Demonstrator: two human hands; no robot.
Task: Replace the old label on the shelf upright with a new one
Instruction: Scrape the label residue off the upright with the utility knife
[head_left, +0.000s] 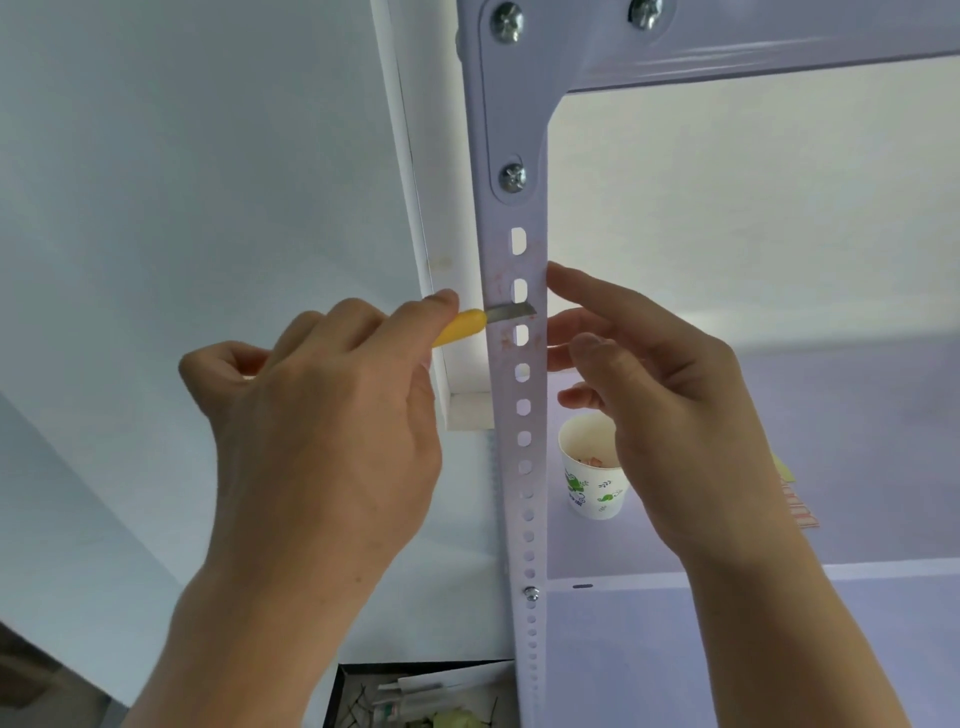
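A white perforated shelf upright (519, 415) runs down the middle of the head view. Faint reddish label residue (496, 291) marks its face beside the upper slots. My left hand (322, 410) is shut on a yellow-handled knife (460, 326), and the knife's metal blade (511, 312) lies flat across the upright between two slots. My right hand (660, 400) is at the upright's right edge with its fingers apart, the index fingertip touching the edge just above the blade. It holds nothing.
A paper cup (592, 467) with green print and pinkish scraps inside stands on the shelf board (779, 545) behind my right hand. Pink-edged label strips (800, 506) lie further right. A black box (415, 696) of odds and ends sits below. A white wall corner (452, 338) is left of the upright.
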